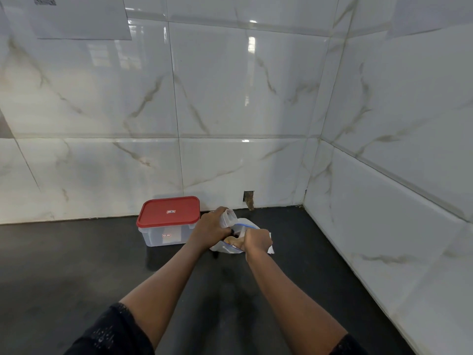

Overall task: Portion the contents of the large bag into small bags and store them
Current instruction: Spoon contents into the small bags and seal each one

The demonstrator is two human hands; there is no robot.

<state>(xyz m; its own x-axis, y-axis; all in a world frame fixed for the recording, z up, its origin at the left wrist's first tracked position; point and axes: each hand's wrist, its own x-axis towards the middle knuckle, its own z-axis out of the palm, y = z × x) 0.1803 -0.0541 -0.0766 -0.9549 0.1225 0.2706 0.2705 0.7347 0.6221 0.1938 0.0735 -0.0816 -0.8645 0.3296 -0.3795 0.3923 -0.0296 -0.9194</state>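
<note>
Reaches far forward with both arms over a dark counter [76, 265] in a corner of marble-tiled wall [230, 98]. Grips a clear cup [228, 218] in the left hand [210, 228], fingers curled round it, tilted just above the bag [249, 224]; cannot tell whether anything is in it. Clutches the bag's near right edge with the right hand [257, 240], fingers closed tight on the plastic. Has the bag, white with a blue strip along its top, resting on the counter near the far wall, mouth open between the two hands. Shows tan contents [234, 241] inside, too small to tell what kind. Has a clear box [166, 235] just left of the left hand, close to the far wall, red lid [169, 211] on. Wears dark sleeves [110, 334] down to the elbows. High on the far left of the wall, a sheet of paper [82, 16]; low on it, just beyond the bag, a small hole [248, 199].
</note>
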